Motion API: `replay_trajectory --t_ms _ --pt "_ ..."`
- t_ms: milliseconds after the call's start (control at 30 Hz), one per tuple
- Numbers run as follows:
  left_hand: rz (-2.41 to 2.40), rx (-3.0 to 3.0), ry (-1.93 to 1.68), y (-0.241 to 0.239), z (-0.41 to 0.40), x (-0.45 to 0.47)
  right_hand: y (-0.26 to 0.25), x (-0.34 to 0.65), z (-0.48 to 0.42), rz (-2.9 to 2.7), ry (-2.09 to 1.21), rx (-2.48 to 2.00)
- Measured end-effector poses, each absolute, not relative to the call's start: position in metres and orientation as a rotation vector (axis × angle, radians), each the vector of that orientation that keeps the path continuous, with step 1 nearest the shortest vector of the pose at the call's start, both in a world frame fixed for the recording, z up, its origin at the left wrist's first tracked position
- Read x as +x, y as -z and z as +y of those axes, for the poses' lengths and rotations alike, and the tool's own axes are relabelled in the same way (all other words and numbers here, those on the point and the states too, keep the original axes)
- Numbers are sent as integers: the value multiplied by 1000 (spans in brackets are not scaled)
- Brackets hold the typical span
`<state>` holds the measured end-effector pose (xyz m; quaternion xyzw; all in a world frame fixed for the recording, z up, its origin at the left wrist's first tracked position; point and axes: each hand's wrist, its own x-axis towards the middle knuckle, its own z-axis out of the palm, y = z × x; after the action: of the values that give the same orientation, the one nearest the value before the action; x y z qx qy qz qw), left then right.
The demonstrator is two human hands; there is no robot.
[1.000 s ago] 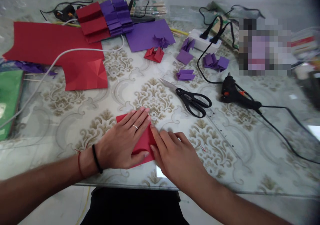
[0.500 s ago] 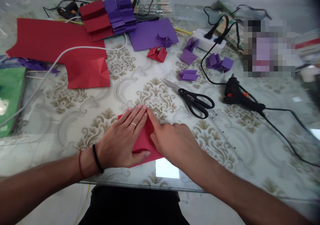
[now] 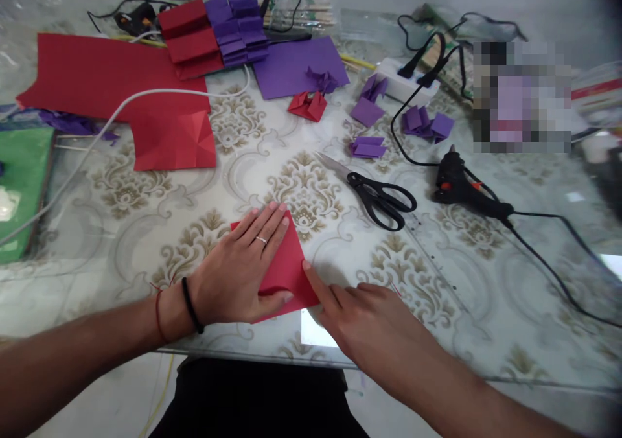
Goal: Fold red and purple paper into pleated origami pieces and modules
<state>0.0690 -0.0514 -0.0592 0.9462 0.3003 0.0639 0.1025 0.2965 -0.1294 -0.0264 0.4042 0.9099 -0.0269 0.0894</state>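
The fingers (image 3: 269, 227) of the left hand (image 3: 233, 276) lie flat and spread. They grip nothing and press the folded red paper (image 3: 286, 273) down; a ring shows on 1 of them. The right hand (image 3: 374, 321) grasps nothing either. Its forefinger is stretched out with the tip touching the paper's right edge, and its other fingers are loosely curled.

The paper lies on the near middle of the desk (image 3: 146, 230), with its near corner close to the desk's near edge. To the right and a little farther off lie black scissors (image 3: 381, 198), apart from the paper. Beyond them is a black glue gun (image 3: 461, 185), its cord trailing right. At the far left lies a creased red sheet (image 3: 172, 140).

The desk top looks glossy. I judge that if the left palm eases while the forefinger pushes at the edge, the paper could slide or its layers shift, and the crease would come out crooked. The near corner could also slip past the desk's edge.
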Motion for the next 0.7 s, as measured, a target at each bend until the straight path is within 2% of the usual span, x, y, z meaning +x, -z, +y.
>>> replay_trajectory --t_ms 333,700 --pt "831 2768 -228 58 -50 67 21 307 -170 2838 -56 1068" --pt "840 2773 -217 58 -51 66 18 304 -149 2892 382 1491"
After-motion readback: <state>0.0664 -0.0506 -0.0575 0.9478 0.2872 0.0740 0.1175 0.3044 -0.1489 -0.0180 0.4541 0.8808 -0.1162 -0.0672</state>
